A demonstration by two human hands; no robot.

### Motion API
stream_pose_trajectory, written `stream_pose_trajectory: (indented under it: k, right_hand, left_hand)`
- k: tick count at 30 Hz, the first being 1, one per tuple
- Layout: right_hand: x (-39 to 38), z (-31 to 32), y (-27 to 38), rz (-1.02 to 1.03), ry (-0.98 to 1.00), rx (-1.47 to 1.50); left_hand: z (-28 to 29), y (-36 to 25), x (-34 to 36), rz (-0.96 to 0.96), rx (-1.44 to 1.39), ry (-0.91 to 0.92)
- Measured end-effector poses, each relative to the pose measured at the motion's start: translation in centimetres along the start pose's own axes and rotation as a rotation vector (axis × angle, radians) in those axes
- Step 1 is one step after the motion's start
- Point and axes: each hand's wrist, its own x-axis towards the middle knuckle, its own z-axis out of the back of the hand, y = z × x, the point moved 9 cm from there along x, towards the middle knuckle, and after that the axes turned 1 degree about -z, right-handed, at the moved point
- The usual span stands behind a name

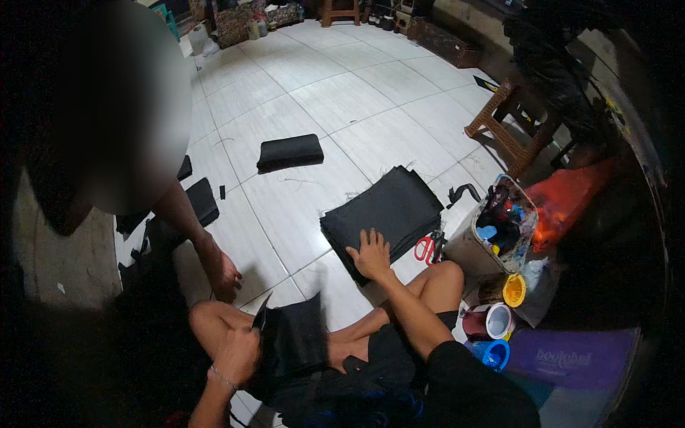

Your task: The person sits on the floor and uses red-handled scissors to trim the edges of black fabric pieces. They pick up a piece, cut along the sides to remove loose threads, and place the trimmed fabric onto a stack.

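Note:
My right hand (371, 255) lies with its fingers spread on a stack of black cloth pieces (392, 203) with frayed edges on the floor. Closed at the edge of a black cloth piece (296, 328), my left hand (239, 353) holds it over my crossed legs; a dark pointed corner sticks up beside the fingers. Scissors with red handles (425, 248) lie at the stack's right edge, close to my right knee. Farther off, a folded black cloth bundle (290, 153) rests on the tiles.
At the left sits another person, whose hand (225, 274) hangs near my left knee beside more black pieces (203, 200). A bin of scraps (492, 221), paint tubs (498, 321), a brown stool (503, 128) and a purple sheet (571, 364) line the right side.

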Motion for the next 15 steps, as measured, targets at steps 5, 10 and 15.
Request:
stream_pose_trajectory:
  k: [5,10,15]
  right_hand:
    - [1.9,0.7,-4.2,0.092,-0.024,0.156]
    - [-5.0,7.1,3.0,0.250,-0.023,0.619]
    - [-20.9,7.7,19.4,0.818,0.189,0.838]
  left_hand:
    - [6.3,-1.6,3.1,0.062,-0.352,-0.237]
    - [3.3,3.6,-0.8,0.350,-0.697,-0.365]
    - [-0.2,-0.9,0.1,0.400,-1.004,-0.413]
